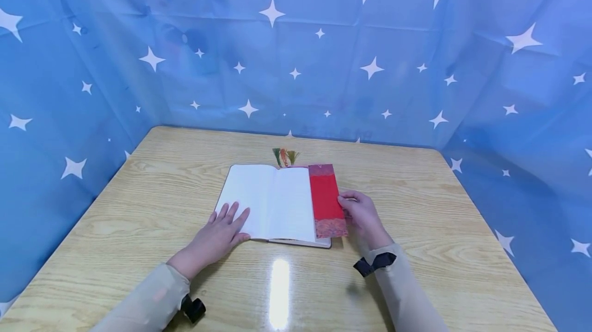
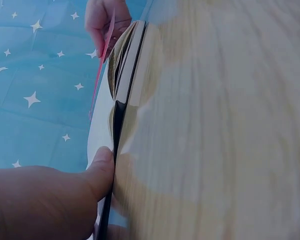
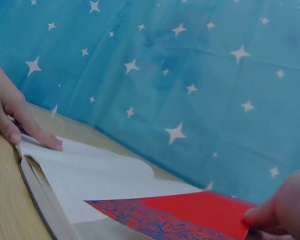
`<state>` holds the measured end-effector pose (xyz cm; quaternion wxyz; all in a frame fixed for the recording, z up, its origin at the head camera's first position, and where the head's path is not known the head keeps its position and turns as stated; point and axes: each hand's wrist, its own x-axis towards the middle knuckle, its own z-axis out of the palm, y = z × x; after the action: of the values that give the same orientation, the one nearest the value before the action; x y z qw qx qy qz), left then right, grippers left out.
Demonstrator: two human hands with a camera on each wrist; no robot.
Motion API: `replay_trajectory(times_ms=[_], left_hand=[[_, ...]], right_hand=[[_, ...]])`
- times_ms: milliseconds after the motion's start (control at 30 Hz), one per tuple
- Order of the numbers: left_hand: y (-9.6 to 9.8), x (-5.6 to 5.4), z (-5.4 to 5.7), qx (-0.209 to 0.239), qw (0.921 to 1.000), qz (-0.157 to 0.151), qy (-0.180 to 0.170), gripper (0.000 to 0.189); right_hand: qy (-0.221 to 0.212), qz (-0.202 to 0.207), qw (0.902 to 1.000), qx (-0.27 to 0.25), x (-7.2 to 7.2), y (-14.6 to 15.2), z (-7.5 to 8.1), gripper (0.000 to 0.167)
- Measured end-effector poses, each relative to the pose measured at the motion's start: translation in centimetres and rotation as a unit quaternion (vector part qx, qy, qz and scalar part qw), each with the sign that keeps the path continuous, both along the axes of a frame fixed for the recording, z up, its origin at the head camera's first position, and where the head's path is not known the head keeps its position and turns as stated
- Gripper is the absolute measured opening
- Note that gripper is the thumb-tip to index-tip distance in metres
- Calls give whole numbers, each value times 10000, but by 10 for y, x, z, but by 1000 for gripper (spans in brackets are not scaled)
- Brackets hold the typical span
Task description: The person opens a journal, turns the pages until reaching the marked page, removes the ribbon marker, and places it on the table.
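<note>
An open notebook [image 1: 289, 203] with blank white pages lies on the table. My left hand [image 1: 219, 237] rests on the lower left page with fingers spread; in the left wrist view its thumb [image 2: 104, 162] lies at the book's edge. My right hand [image 1: 363, 216] pinches the right edge of a flat red card [image 1: 326, 198] with patterned bands at both ends. In the right wrist view the card [image 3: 200, 210] is raised over the right page, partly covering it. Green, orange and olive tassels [image 1: 285, 156] stick out past the notebook's top edge; what they hang from is hidden.
The notebook sits mid-table on a light wood-grain table [image 1: 152, 193] with rounded far corners. A blue curtain [image 1: 319, 95] with white stars hangs behind it and along both sides. Light reflects [image 1: 279, 291] off the near tabletop.
</note>
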<state>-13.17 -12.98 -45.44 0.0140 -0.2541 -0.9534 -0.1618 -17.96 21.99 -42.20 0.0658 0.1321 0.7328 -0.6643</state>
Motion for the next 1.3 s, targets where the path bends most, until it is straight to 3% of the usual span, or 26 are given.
replay_trajectory(times_ms=[667,900,1033,1100,1300], left_hand=[[0,0,2,-116,9999,20,-96,61],[0,1,2,-120,9998,34,-136,62],[-1,1,2,-84,9999,35,-135,62],[0,1,3,-54,9999,34,-131,62],[0,0,3,-46,9999,33,-143,62]], right_hand=[[58,-310,9992,263,18,55,-11,29],[118,-222,9942,1042,23,55,-10,28],[213,-109,9843,1751,24,53,-9,29],[330,0,9747,2209,25,52,-8,30],[600,250,9271,3691,28,49,-1,32]])
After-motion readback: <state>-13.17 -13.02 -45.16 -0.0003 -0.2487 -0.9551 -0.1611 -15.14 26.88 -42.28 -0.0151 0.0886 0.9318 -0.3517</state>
